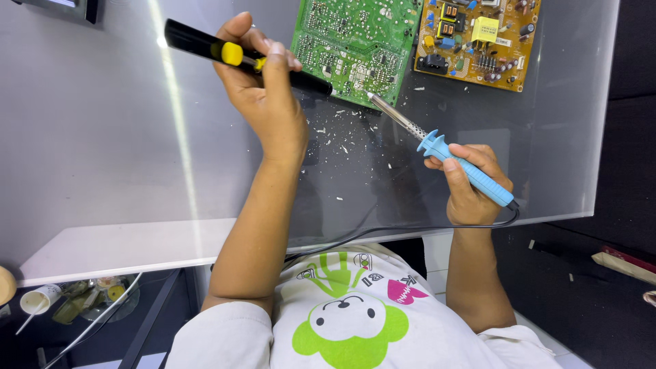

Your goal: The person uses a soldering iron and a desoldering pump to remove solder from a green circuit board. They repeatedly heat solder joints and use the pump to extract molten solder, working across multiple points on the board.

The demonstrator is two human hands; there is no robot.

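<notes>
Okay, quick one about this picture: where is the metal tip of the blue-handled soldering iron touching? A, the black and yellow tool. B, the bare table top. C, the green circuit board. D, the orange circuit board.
C: the soldering iron in the right hand has its tip at the lower edge of the green circuit board.

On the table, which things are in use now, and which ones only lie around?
In use:
left hand with black-and-yellow pump
right hand with blue iron
green board

Lying about:
orange board
white crumbs on the table
small pot on the lower shelf
</notes>
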